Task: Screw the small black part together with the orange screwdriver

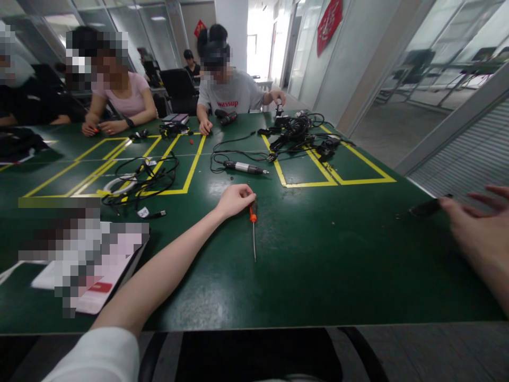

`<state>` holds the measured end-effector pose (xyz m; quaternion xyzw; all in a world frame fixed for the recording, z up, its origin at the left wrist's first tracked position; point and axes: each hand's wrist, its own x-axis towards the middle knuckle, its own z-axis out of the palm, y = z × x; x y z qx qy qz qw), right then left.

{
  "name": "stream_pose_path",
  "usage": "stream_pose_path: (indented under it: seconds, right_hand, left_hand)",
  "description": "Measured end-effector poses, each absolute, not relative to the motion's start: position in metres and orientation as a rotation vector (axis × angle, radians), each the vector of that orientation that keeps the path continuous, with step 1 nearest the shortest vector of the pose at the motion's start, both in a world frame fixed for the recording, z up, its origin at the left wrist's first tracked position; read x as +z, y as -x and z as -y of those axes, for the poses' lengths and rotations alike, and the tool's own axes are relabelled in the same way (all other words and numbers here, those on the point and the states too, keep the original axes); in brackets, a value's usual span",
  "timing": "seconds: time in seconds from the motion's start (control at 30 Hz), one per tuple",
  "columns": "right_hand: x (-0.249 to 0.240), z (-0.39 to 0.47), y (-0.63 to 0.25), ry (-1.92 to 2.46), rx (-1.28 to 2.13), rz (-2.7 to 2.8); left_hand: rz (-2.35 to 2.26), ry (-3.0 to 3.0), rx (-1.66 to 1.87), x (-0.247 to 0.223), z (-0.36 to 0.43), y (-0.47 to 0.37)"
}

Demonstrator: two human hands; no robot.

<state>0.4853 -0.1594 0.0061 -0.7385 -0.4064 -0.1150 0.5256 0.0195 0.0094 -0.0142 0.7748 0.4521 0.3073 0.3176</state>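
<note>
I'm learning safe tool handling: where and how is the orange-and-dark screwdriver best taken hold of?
Probably by the handle, coming from the left, where the left hand has its fingers. The handle is the thicker end and lies farther from the wearer; the thin metal shaft points nearer, so this should keep fingers off the tip.

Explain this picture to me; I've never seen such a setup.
There is no machine here: these are a person's bare hands, seen by one camera worn on the head, looking forward and down. The left hand pinches the handle of a screwdriver whose shaft points toward the wearer. The right hand is by a blurred dark object; whether it grips it is unclear. On the green table lie a pen-shaped tool, tangled cables and yellow tape outlines. Another person sits opposite.
</note>
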Motion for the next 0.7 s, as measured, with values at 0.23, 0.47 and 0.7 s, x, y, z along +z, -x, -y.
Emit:
stream_pose_path:
  seconds: [0.23, 0.47, 0.7]
  right_hand:
    - [0.008, 0.181, -0.475, 2.019, -0.319, 1.686]
    - [0.002, 0.172, -0.468, 2.207, -0.192, 1.791]
    - [0.000, 0.170, -0.478, 2.105, -0.223, 1.893]
  left_hand:
    - [-1.195, -2.034, 0.811, -0.015, -0.009, -0.021]
    - [-1.193, -2.035, 0.803, -0.013, -0.009, -0.022]
    - [-1.195, -2.043, 0.805, -0.014, -0.009, -0.022]
